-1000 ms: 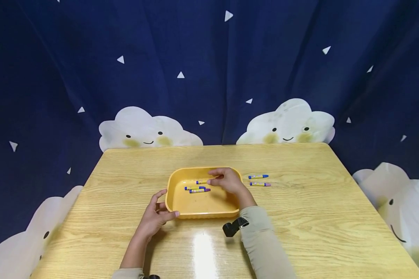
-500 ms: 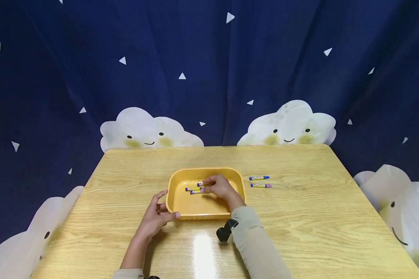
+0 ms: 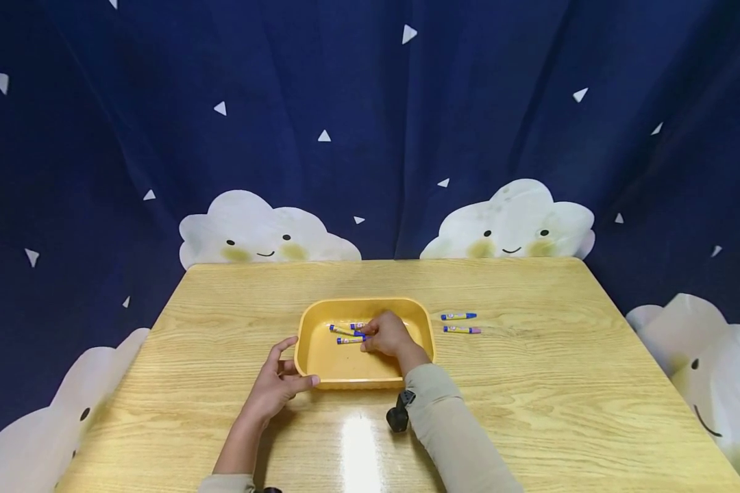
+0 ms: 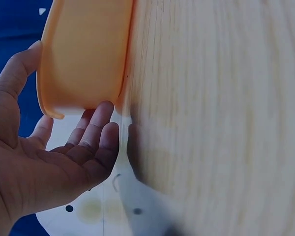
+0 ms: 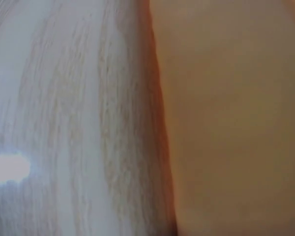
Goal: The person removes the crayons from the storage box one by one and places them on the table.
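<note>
At tray rim (image 3: 358,381), left hand (image 3: 270,390)

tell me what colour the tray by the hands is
The tray is yellow-orange, showing best in the head view.

Wooden table (image 3: 549,383), tray (image 3: 351,368), two likely crayons (image 3: 459,316)

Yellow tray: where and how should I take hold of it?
Probably take the yellow tray by the upright walls at both short ends, coming from left and right: it is longer side to side than front to back. Keep it level, as crayons lie on its floor.
</note>
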Demonstrator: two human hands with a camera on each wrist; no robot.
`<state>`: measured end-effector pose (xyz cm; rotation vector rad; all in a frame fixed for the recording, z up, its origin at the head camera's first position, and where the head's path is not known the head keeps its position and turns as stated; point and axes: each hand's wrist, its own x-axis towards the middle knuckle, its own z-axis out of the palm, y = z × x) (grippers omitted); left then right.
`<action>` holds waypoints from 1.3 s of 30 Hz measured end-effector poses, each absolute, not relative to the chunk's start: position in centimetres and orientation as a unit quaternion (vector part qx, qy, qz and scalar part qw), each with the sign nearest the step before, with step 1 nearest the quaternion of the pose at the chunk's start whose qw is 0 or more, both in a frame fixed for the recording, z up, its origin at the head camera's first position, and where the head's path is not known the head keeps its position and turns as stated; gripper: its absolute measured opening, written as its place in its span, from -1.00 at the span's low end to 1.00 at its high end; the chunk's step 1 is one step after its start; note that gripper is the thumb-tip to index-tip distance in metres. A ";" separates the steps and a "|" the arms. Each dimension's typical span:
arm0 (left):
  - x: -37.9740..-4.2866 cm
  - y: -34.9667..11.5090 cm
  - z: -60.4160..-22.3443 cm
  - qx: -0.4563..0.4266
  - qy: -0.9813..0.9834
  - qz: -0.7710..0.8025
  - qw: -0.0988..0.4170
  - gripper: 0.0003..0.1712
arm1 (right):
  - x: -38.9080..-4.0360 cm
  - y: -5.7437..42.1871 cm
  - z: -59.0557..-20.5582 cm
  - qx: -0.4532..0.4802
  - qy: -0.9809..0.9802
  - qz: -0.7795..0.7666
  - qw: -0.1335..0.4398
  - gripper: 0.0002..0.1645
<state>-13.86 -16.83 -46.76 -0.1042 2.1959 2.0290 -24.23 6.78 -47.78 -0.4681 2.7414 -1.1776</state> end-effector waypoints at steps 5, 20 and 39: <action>-13.9 -16.7 -46.7 -0.033 0.730 0.679 0.074 0.00 | -24.3 6.8 -47.7 -0.153 0.921 -0.357 0.045 -0.82; -14.1 -17.1 -46.8 -0.042 0.734 0.673 0.076 0.01 | -24.0 6.8 -47.0 -0.178 0.920 -0.348 0.028 -0.94; -14.1 -16.9 -46.8 -0.040 0.735 0.672 0.078 0.01 | -23.3 8.5 -45.5 -0.174 0.906 -0.386 0.018 -0.97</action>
